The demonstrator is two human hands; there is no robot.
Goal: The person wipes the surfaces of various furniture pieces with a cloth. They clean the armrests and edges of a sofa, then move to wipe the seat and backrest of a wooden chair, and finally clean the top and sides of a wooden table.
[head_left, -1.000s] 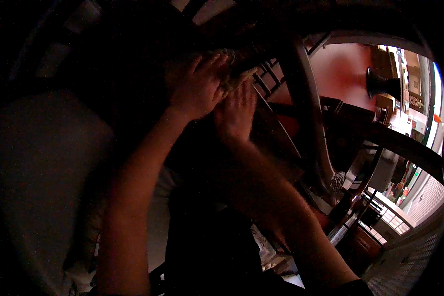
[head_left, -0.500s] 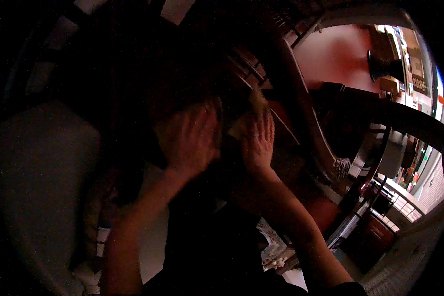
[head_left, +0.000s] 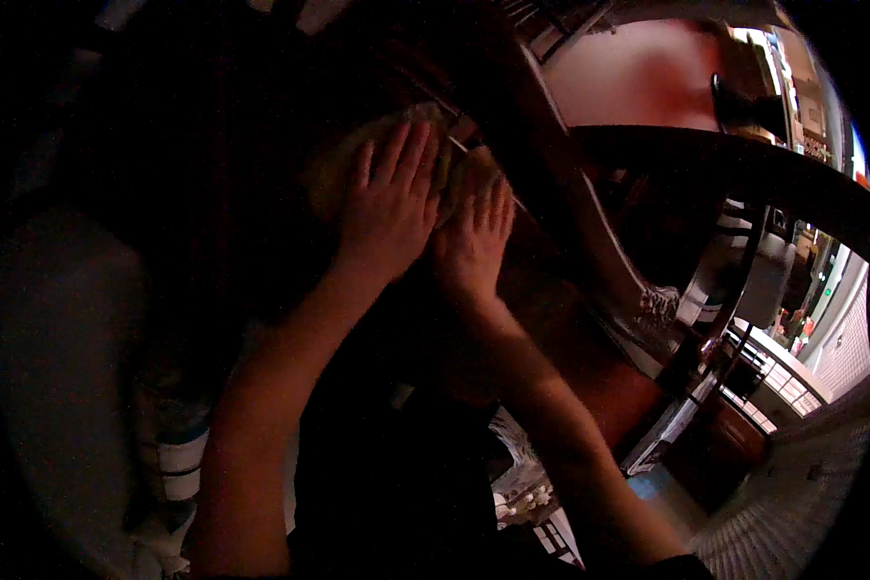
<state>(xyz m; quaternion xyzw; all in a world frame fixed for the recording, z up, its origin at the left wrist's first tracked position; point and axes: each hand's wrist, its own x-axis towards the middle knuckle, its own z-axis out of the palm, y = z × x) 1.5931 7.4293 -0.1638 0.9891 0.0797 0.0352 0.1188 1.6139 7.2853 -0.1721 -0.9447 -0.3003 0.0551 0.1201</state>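
Observation:
In the dim light, my left hand [head_left: 389, 198] lies flat with fingers stretched out and spread on a yellowish-brown cloth [head_left: 331, 179]. My right hand [head_left: 472, 237] is close beside it on the right, its fingers extended over more yellowish cloth [head_left: 481, 162]. I cannot tell whether this is one cloth or two. Neither hand wraps its fingers round the cloth. Under the cloth is a very dark surface, its outline mostly lost in shadow. A dark reddish-brown wooden beam [head_left: 590, 213] slants down just right of my right hand.
A curved dark wooden rail [head_left: 725, 155] crosses the right side. Pale fringe [head_left: 659, 302] hangs by the beam's lower end. A glossy red-and-white surface [head_left: 638, 72] is at the upper right. A large grey shape [head_left: 63, 387] stands at the left, near a white banded object [head_left: 181, 469].
Both hands have moved farther away, and the right hand has come left toward the left one. The cloth has shifted with them. The whole view has tilted slightly.

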